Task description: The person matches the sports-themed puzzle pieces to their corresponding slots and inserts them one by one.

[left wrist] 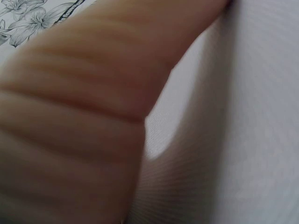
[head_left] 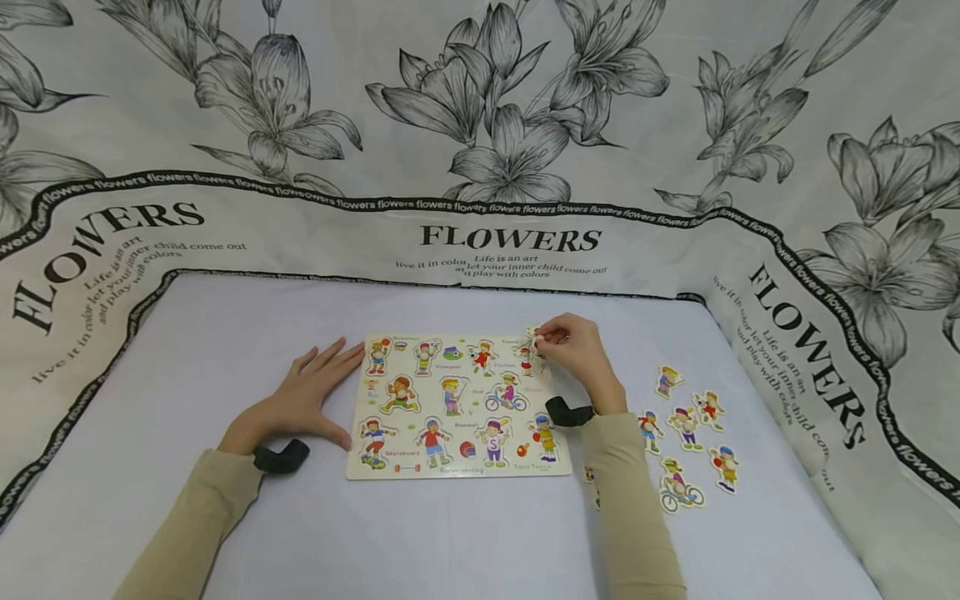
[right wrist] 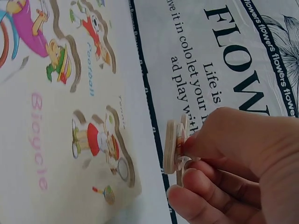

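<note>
A wooden puzzle board [head_left: 429, 408] printed with sporting children lies on the white-covered table. At its left edge my left hand [head_left: 300, 408] rests with fingers spread, fingertips near the upper corner and thumb by the lower side. My right hand [head_left: 573, 350] pinches a small wooden puzzle piece [right wrist: 170, 147] between thumb and fingers, over the board's upper right corner. The piece is seen edge-on in the right wrist view, its picture mostly hidden. Close by it is the tennis-player recess [right wrist: 95, 140]. In the left wrist view, the left hand [left wrist: 79, 107] fills much of the picture.
Several loose puzzle pieces lie right of the board, among them a cyclist [head_left: 678, 492], a golfer [head_left: 666, 382] and a footballer [head_left: 708, 410]. The right sleeve [head_left: 633, 500] partly covers others. A flower-printed cloth [head_left: 510, 250] rises behind the table and along its sides.
</note>
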Motion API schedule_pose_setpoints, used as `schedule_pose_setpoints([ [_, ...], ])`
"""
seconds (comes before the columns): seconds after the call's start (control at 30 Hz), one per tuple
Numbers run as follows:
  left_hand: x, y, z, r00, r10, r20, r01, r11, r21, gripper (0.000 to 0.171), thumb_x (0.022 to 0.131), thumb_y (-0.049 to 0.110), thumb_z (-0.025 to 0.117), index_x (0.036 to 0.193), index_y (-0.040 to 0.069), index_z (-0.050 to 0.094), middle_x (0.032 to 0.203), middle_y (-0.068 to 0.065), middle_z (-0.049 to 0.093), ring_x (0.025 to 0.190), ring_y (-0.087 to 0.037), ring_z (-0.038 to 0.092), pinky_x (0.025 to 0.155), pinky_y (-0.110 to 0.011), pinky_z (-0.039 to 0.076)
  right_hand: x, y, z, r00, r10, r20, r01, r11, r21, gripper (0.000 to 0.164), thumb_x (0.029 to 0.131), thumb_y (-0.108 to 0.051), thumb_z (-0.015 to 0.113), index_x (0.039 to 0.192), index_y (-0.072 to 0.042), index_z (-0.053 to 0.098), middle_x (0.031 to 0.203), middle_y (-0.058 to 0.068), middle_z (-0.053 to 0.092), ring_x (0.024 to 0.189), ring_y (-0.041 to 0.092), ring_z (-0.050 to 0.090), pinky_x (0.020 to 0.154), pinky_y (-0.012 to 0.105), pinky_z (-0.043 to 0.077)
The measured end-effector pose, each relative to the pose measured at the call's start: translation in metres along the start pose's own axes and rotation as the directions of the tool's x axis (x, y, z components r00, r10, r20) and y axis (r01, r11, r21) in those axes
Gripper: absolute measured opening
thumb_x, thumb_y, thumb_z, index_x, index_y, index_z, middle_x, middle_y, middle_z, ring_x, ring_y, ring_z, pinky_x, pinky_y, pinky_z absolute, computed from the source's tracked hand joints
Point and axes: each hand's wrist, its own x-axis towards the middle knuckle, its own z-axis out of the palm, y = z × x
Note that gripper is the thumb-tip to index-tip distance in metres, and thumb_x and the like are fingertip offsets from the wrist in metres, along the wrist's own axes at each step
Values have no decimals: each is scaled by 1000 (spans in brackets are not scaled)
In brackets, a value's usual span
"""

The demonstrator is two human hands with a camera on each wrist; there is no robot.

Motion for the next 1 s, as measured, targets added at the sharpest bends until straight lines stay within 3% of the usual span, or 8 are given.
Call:
schedule_pose_setpoints([
  [0.43,0,-1,0,1000,-6,6,6,1000,-4,139,54,78,79,159,8,20,166,-9,16,151,-35,0,117,-58,-2,2,-5,25,987,154,36,-155,988,15,14,83,-4,75,96,1,73,82,11,65,71,20,56,60,26,47],
  [0.67,0,-1,1,1000,-6,3,5,1000,10,139,54,78,79,159,8,20,165,-9,16,151,-35,0,117,-59,-2,-2,6,31,984,172,38,-172,985,0,13,82,-3,75,95,-1,73,81,8,64,71,19,56,62,27,48],
  [1.0,0,0,-1,1000,-12,8,12,1000,9,139,54,78,79,159,7,20,165,-10,16,151,-36,1,117,-60,-1,-5,19,35,982,185,37,-188,977,99,14,80,-4,75,93,-3,72,80,8,62,67,18,53,58,24,45],
])
